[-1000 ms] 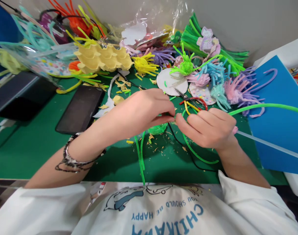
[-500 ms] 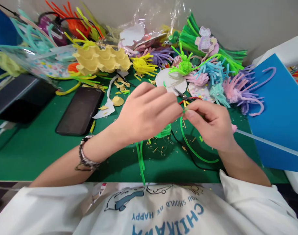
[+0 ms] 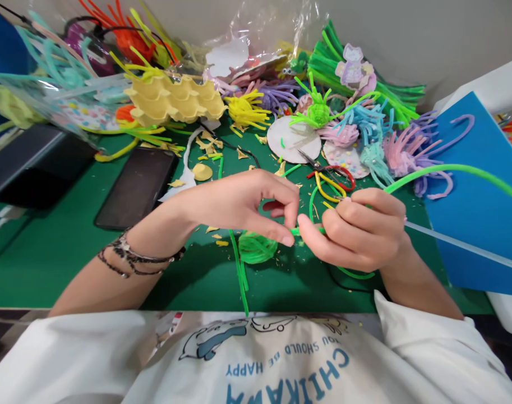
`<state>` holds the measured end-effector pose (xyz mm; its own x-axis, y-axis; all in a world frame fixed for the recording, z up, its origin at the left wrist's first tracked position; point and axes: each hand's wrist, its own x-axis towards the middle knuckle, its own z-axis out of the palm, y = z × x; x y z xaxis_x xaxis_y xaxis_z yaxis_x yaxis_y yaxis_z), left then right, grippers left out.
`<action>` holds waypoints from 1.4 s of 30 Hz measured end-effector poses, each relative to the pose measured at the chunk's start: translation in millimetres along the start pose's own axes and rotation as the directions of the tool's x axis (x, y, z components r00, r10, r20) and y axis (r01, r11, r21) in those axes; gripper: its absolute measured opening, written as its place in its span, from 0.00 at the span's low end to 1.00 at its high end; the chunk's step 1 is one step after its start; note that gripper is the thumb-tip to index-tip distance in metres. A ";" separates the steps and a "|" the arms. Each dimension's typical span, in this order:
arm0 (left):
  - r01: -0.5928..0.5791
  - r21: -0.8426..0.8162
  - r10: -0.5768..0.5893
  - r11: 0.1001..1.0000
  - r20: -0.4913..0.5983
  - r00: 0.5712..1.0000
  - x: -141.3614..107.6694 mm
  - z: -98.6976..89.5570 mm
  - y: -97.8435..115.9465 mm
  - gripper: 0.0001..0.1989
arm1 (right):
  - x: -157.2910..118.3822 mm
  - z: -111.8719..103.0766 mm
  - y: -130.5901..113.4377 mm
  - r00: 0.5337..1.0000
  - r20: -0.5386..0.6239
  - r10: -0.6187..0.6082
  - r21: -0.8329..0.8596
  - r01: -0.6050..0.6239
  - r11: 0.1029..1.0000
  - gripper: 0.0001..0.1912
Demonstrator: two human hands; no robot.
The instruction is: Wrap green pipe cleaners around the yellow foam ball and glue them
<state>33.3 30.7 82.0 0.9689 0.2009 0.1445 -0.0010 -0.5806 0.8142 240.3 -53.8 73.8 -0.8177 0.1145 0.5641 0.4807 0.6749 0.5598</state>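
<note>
A bright green pipe cleaner [image 3: 451,168] runs through my right hand [image 3: 359,230], whose fingers are curled round it. Its long end arcs out over the blue board at the right. At the other end, my left hand [image 3: 256,205] pinches the short tip between thumb and finger. Just below the left fingers lies a green wound ball of pipe cleaner [image 3: 258,248] on the table. Straight green strands [image 3: 239,275] hang beside it towards the table's front edge. Scissors [image 3: 333,182] with red and yellow handles lie behind the hands, close to the right fingers.
A phone [image 3: 137,188] and a black box-like device [image 3: 37,168] are at the left. Behind them is a yellow egg carton [image 3: 178,101]. Colourful pipe-cleaner bundles [image 3: 365,78] line the back. A white disc [image 3: 293,140] lies mid-table; a blue board [image 3: 483,207] covers the right.
Both hands have come lower and nearer me. The right hand has turned over, and a long green pipe cleaner now sticks out from it. The scissors and green ball are more exposed.
</note>
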 end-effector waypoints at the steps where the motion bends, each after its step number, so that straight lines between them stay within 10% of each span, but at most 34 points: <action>1: -0.008 0.013 0.008 1.000 0.010 1.000 -0.3 0.6 -0.9 0.18 | -0.4 0.8 -0.6 1.000 0.000 -0.003 -0.004 0.003 1.000 0.08; 9: -0.014 0.623 0.267 0.782 -0.314 0.911 -0.6 12.2 2.4 0.20 | -0.6 3.3 -9.0 0.950 0.084 0.300 0.125 -0.309 0.943 0.07; 11: 0.010 0.726 0.357 0.688 -0.351 0.866 0.5 17.8 7.2 0.19 | 3.8 1.2 -10.5 0.854 0.165 0.493 0.323 -0.519 0.791 0.08; 14: 0.001 0.788 0.436 0.615 -0.340 0.833 1.2 24.7 13.5 0.18 | 11.5 -2.2 -10.2 0.631 0.454 0.629 0.593 -0.741 0.316 0.12; 17: -0.010 0.860 0.490 0.511 -0.282 0.825 -0.4 24.7 13.7 0.16 | 13.6 -3.1 -9.0 0.548 0.589 0.593 0.630 -0.772 0.088 0.14; 21: 0.065 0.798 0.343 0.600 -0.329 0.880 -4.4 12.4 5.1 0.17 | 7.5 -1.4 -7.8 0.724 0.344 0.597 0.418 -0.688 0.593 0.08; 25: 0.007 0.491 0.129 0.871 -0.243 0.961 -6.4 -0.9 -2.7 0.15 | 2.9 -0.2 -2.9 0.955 0.134 0.263 0.058 -0.273 0.960 0.09; 31: 0.003 0.269 0.040 0.963 -0.154 0.987 -3.9 -6.5 -9.1 0.17 | 2.1 0.6 -0.4 0.998 0.056 0.040 -0.004 -0.040 0.999 0.04; 42: -0.011 0.570 0.144 0.821 -0.188 0.972 -11.8 -3.8 -2.7 0.16 | -2.7 4.8 -1.9 0.998 0.051 0.024 -0.042 -0.022 0.999 0.06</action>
<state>21.0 32.9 80.3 0.8946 0.2600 0.3635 0.1293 -0.9291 0.3465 240.1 -51.9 68.4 -0.8209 0.1681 0.5457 0.5116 0.6410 0.5722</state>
